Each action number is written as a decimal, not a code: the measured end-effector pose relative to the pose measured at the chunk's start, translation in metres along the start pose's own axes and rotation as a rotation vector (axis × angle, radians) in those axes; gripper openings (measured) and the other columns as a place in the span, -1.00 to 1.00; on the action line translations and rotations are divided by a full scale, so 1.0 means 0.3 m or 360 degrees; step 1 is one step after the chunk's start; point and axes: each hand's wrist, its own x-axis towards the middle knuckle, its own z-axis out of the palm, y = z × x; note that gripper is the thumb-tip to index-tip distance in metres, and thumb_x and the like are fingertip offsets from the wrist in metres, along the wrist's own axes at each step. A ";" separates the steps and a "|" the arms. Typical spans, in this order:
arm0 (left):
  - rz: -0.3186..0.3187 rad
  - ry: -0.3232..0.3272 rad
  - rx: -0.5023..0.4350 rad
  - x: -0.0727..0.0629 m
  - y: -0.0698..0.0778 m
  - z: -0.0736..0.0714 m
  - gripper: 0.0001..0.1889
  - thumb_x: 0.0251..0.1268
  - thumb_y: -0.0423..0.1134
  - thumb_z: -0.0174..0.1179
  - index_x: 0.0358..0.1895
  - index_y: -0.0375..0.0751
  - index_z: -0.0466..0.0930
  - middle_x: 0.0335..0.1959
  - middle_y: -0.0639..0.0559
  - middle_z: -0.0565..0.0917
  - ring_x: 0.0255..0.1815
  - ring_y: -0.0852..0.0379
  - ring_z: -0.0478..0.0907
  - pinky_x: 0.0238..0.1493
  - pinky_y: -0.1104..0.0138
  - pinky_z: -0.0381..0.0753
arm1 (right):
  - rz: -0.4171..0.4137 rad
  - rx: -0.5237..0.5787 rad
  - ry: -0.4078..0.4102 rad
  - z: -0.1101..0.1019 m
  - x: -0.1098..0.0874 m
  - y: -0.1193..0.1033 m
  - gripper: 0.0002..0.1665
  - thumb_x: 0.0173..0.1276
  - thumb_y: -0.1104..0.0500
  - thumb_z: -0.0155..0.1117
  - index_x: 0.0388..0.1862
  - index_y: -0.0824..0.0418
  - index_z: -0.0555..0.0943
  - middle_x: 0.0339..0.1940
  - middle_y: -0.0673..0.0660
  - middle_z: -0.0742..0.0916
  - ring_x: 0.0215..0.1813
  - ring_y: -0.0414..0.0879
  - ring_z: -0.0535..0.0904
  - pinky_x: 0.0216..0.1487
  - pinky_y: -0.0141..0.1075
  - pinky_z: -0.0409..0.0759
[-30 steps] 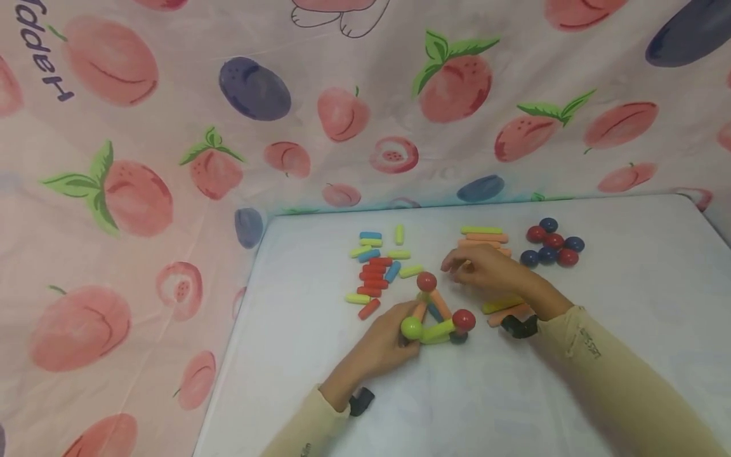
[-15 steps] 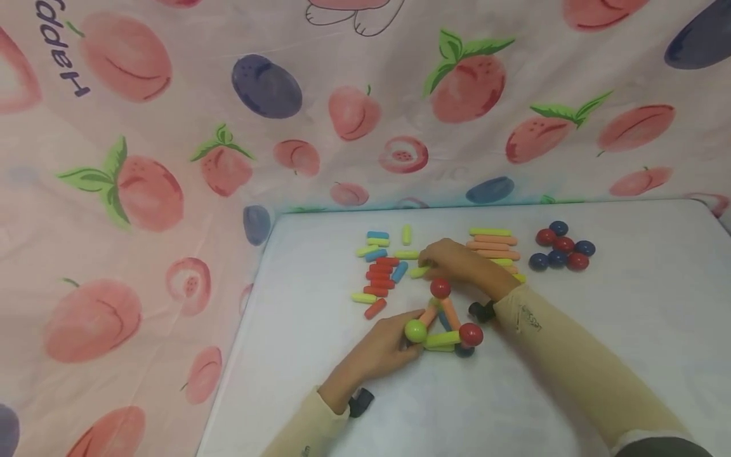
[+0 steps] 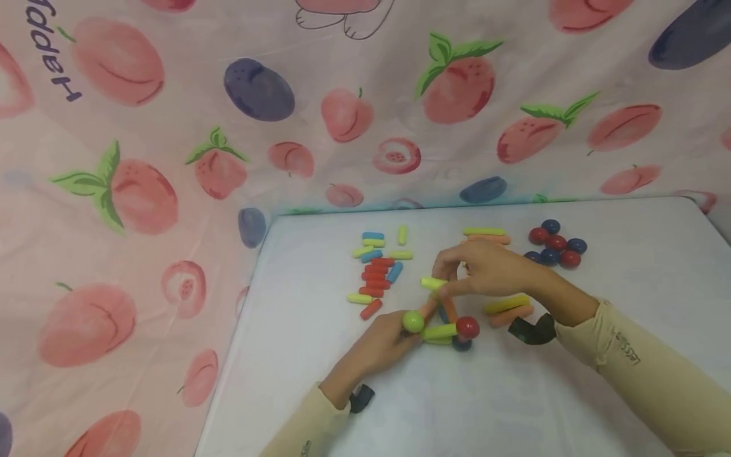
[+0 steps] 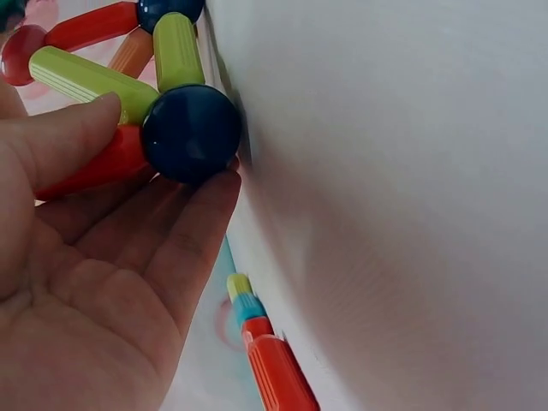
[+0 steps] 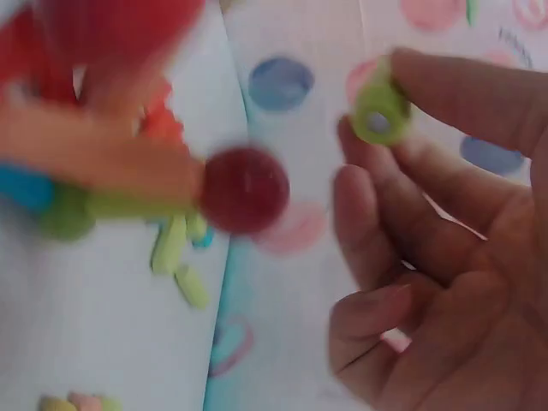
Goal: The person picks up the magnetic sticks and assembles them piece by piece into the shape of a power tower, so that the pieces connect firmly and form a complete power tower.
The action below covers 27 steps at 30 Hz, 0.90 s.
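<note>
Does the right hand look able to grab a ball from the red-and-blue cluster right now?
Probably not as it is: the right hand pinches a short yellow-green stick. Otherwise the way looks free; the red-and-blue cluster lies beyond its wrist, mostly uncovered.

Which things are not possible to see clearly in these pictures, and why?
Head view: far orange sticks, partly behind the right hand; number unclear.
Head view: far corner of the built frame, behind that hand and its green stick.
Left wrist view: upper blue ball, cut off by the top edge.
Right wrist view: upper red ball, blurred and cut off by the top edge.
</note>
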 end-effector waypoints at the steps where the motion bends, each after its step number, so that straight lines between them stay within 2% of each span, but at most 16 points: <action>1: 0.0003 0.0006 0.0007 0.001 0.001 0.000 -0.51 0.47 -0.11 0.25 0.42 0.11 0.48 0.02 0.21 0.72 0.02 0.31 0.62 0.17 0.31 0.65 | -0.0017 0.0000 -0.0064 0.007 -0.013 -0.015 -0.89 0.30 -0.04 0.49 -0.22 -0.22 0.71 -0.38 -0.29 0.70 -0.26 -0.32 0.57 -0.05 -0.15 0.54; 4: 0.0005 0.0020 0.0025 0.005 0.001 0.000 -0.57 0.46 -0.11 0.26 0.34 0.06 0.54 0.01 0.20 0.72 0.00 0.33 0.62 0.18 0.32 0.64 | 0.0000 0.0004 -0.0178 0.033 -0.041 -0.043 -0.87 0.27 0.00 0.52 -0.25 -0.20 0.71 -0.40 -0.28 0.69 -0.29 -0.31 0.56 -0.13 -0.28 0.57; 5: -0.0001 0.0027 0.0023 0.006 0.000 0.001 -0.62 0.45 -0.11 0.27 0.27 0.02 0.58 -0.01 0.19 0.73 -0.03 0.32 0.61 0.17 0.33 0.65 | 0.0021 0.0018 -0.0202 0.040 -0.047 -0.049 -0.87 0.25 0.01 0.52 -0.27 -0.17 0.71 -0.41 -0.26 0.68 -0.31 -0.30 0.54 -0.24 -0.32 0.57; 10: -0.0016 0.0039 0.0023 0.011 -0.003 0.004 -0.68 0.45 -0.09 0.27 0.19 -0.01 0.60 -0.03 0.19 0.72 -0.08 0.35 0.59 0.15 0.35 0.65 | 0.0172 0.0006 -0.0251 0.076 -0.056 -0.072 -0.87 0.23 0.04 0.53 -0.29 -0.12 0.71 -0.46 -0.21 0.66 -0.40 -0.27 0.54 -0.41 -0.38 0.55; 16: 0.0033 0.0050 0.0032 0.016 -0.005 0.007 -0.73 0.46 -0.12 0.26 0.14 -0.03 0.62 -0.11 0.19 0.71 -0.20 0.35 0.55 0.05 0.43 0.64 | 0.0225 -0.0050 -0.0261 0.118 -0.043 -0.080 -0.77 0.23 0.09 0.55 -0.13 0.00 0.75 -0.46 -0.23 0.70 -0.49 -0.29 0.58 -0.45 -0.39 0.58; 20: 0.0042 0.0067 0.0063 0.014 -0.001 0.005 -0.74 0.47 -0.14 0.24 0.13 -0.05 0.62 -0.15 0.18 0.70 -0.23 0.33 0.54 0.00 0.44 0.64 | 0.0245 -0.0104 -0.0258 0.123 -0.044 -0.069 -0.62 0.22 0.04 0.56 0.04 -0.06 0.74 -0.42 -0.26 0.69 -0.38 -0.29 0.55 -0.39 -0.40 0.59; 22: 0.0017 0.0086 0.0068 0.011 0.002 0.000 -0.69 0.48 -0.14 0.22 0.21 -0.03 0.60 -0.12 0.16 0.70 -0.19 0.30 0.56 0.03 0.39 0.65 | 0.0217 -0.0073 -0.0273 0.110 -0.052 -0.058 -0.62 0.21 0.02 0.57 0.02 -0.09 0.74 -0.38 -0.27 0.70 -0.32 -0.28 0.57 -0.34 -0.39 0.60; 24: -0.0027 0.0143 0.0065 0.011 0.003 -0.004 -0.64 0.48 -0.14 0.22 0.28 0.00 0.57 -0.07 0.15 0.69 -0.12 0.28 0.58 0.06 0.34 0.66 | 0.0172 -0.0038 -0.0299 0.090 -0.066 -0.048 -0.66 0.20 0.00 0.57 -0.03 -0.13 0.73 -0.36 -0.29 0.70 -0.25 -0.28 0.58 -0.29 -0.39 0.61; 27: -0.0135 0.0300 0.0035 0.016 0.002 -0.009 -0.62 0.44 -0.15 0.27 0.26 -0.03 0.54 -0.09 0.10 0.62 -0.13 0.23 0.54 -0.06 0.35 0.64 | 0.0082 0.0011 -0.0321 0.070 -0.083 -0.032 -0.73 0.19 -0.04 0.58 -0.14 -0.18 0.72 -0.34 -0.29 0.70 -0.21 -0.26 0.58 -0.26 -0.38 0.61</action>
